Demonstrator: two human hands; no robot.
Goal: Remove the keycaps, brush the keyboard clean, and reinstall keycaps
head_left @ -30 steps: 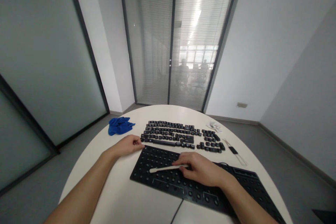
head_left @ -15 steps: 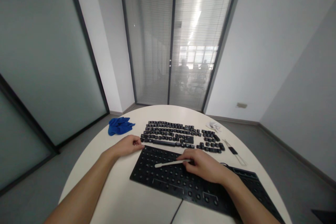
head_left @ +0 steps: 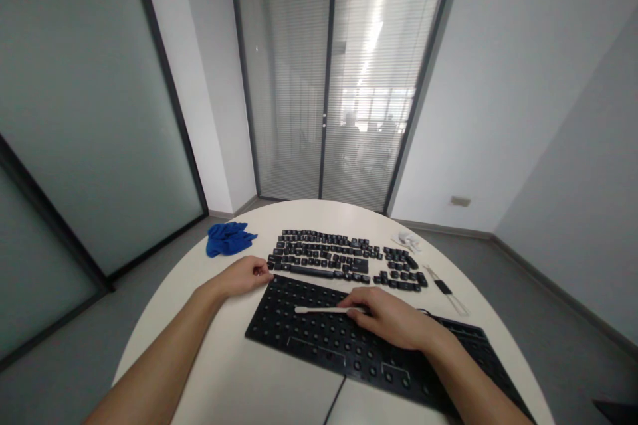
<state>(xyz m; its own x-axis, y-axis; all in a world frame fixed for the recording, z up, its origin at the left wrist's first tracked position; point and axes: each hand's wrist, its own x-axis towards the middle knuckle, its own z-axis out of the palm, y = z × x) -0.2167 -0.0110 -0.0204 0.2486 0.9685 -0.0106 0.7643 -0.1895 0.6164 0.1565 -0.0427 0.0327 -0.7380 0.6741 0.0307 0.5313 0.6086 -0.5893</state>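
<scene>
A black keyboard base without its keycaps lies slanted across the near part of the round table. My right hand is closed on a thin white stick, whose flat tip is over the left half of the base. At the base's upper left corner is my left hand, its fingers curled and pinched at the edge. Behind the base, loose black keycaps are laid out in rows, with a smaller group to their right.
A blue cloth is at the table's left back. Crumpled white material lies at the right back, and a wire tool with a black grip is near the right edge. A cable runs off the base's near side.
The white stick has turned slightly, from sloping to nearly level, its tip a little higher. The keyboard base has shifted slightly left. My left hand has barely moved.
</scene>
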